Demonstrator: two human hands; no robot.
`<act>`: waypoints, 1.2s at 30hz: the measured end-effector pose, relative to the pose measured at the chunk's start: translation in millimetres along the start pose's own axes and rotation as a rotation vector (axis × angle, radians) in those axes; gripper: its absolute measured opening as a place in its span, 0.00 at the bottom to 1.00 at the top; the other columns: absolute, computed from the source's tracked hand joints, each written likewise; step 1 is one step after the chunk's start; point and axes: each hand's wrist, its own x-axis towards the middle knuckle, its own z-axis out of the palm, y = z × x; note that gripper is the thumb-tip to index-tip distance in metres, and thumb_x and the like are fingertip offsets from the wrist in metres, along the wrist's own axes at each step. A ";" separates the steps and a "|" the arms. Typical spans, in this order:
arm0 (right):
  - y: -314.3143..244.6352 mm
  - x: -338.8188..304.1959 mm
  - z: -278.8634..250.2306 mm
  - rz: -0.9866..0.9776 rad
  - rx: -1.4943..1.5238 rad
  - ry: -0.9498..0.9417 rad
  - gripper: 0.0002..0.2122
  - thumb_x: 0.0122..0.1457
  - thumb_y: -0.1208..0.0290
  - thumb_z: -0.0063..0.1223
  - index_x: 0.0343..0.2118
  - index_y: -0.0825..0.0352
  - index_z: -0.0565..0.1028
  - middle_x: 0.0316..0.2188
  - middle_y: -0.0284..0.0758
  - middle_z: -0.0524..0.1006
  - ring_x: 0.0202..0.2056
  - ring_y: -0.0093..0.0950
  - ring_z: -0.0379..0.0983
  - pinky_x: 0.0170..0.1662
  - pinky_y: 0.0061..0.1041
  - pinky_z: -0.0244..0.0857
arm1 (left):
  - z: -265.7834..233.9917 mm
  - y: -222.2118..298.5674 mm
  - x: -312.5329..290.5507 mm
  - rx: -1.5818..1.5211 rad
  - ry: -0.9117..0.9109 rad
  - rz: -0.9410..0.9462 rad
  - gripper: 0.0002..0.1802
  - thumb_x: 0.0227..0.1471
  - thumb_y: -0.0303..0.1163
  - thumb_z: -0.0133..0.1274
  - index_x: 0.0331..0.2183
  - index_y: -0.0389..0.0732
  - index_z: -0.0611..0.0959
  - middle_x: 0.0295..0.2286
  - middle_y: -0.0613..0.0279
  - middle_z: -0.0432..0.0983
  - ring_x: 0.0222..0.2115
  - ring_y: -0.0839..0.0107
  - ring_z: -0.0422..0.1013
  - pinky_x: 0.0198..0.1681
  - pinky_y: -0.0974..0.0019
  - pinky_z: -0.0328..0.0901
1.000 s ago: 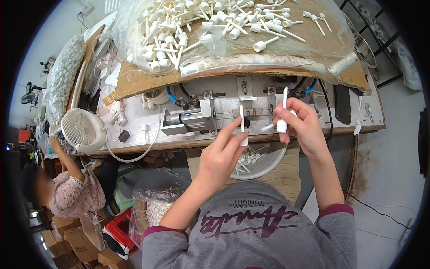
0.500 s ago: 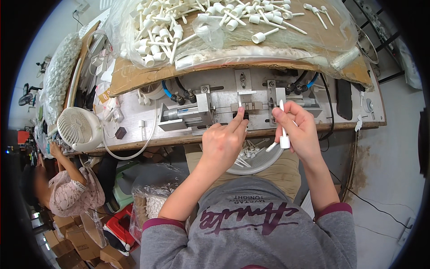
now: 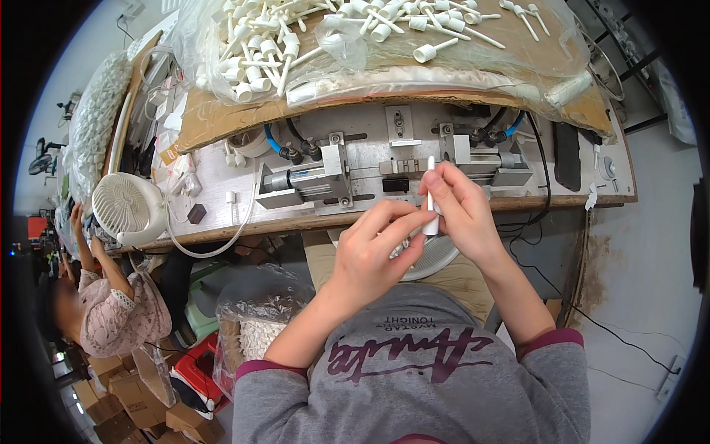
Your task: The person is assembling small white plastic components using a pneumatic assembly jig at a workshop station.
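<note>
The right hand (image 3: pixel 466 222) clamped fingers on a white cup-ended stick (image 3: pixel 430 226), best held steady; whether the left hand (image 3: pixel 366 255) gripped was unclear.

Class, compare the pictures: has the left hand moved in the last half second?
Yes: the left hand has moved back toward the person. It was right at the metal block; now a gap separates them.

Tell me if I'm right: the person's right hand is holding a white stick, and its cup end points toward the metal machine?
Not quite: the right hand does hold the white stick, but its cup end points toward the gray shirt. The thin tip points toward the metal machine, as the head view shows.
</note>
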 end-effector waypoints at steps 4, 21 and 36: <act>-6.4 -3.7 -9.8 -0.035 0.032 0.045 0.13 0.69 0.62 0.43 0.35 0.69 0.73 0.25 0.32 0.75 0.26 0.17 0.68 0.29 0.18 0.61 | -5.0 -5.4 -0.4 0.216 0.029 -0.022 0.18 0.38 0.17 0.60 0.36 0.36 0.83 0.44 0.57 0.77 0.34 0.67 0.76 0.36 0.66 0.72; -27.6 -22.7 -20.8 -0.384 0.043 0.122 0.11 0.52 0.85 0.60 0.39 0.73 0.75 0.56 0.46 0.68 0.44 0.30 0.77 0.43 0.22 0.74 | 1.7 -16.4 15.3 0.776 -0.298 0.126 0.18 0.40 0.23 0.55 0.38 0.31 0.83 0.45 0.47 0.77 0.24 0.70 0.75 0.28 0.70 0.67; 6.5 -21.6 -9.2 -0.682 -0.706 0.119 0.13 0.47 0.81 0.62 0.38 0.71 0.76 0.47 0.41 0.76 0.43 0.36 0.77 0.44 0.31 0.72 | -44.0 -7.0 67.2 0.393 -0.077 0.019 0.11 0.47 0.32 0.64 0.35 0.40 0.84 0.32 0.60 0.82 0.20 0.73 0.75 0.22 0.72 0.68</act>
